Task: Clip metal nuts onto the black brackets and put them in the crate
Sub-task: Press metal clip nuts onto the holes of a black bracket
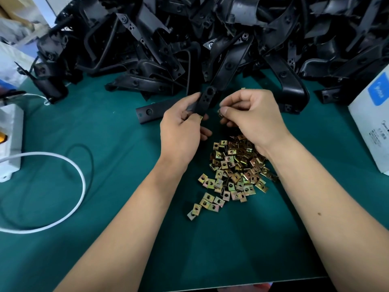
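Two hands at work just beyond the far edge of the loose heap of metal nuts [233, 169] on the green desk [105, 218]. Left hand [181, 127], just left of the heap's far edge, curled round the near end of a black bracket [207, 100], thumb along its flat face; glint of brass at the fingertips, possibly a nut already seated, too small to tell. Right hand [250, 114], directly beyond the heap, pinching one nut [220, 114] between thumb and forefinger, close beside the bracket end but not yet on it.

Bracket: probably rigid moulded plastic, light, long, prone to swing if held at one tip; best gripped close to the slotted end so the push of the clip is braced. Nuts: small spring-steel clips, stiff, thin-edged, likely slick with plating; best taken by the flat sides, open mouth toward the bracket edge, then pressed until the holes line up.

Beyond the heap, a large tangled pile of brackets [189, 34] across the back of the desk, one loose piece [149, 112] lying flat just left of the held one. Far left of the heap, a white cable [69, 163] looping from a white power strip [10, 142], with a thin black ring [90, 157] beside it. Far right, a white box [370, 127] with a blue label. No crate in sight. Tangle behind likely to snag the held bracket's far end.
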Available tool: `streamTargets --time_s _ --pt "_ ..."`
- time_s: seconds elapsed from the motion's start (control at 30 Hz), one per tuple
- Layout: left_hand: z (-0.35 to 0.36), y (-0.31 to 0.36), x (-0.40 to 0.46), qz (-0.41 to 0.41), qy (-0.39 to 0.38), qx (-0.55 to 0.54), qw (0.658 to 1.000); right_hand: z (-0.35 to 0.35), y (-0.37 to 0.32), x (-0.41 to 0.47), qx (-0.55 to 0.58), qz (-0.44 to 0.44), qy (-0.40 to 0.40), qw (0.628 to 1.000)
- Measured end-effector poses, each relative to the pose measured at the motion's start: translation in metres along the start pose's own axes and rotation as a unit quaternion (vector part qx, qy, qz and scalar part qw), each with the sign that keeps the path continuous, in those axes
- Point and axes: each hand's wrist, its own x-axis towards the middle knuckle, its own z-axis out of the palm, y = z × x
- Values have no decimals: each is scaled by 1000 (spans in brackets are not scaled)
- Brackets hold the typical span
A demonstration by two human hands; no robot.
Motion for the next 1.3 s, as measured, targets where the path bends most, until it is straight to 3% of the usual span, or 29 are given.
streamTargets --time_s 0.63,0.87,1.3 --pt "2 5 -2 1 17 -34 999 12 2 -3 51 -50 -68 995" --pt "-1 1 1 -4 46 -49 998 7 3 -1 59 -46 -148 986" --pt "-11 12 3 -82 -3 -156 984 2 -2 -2 150 4 -154 977"
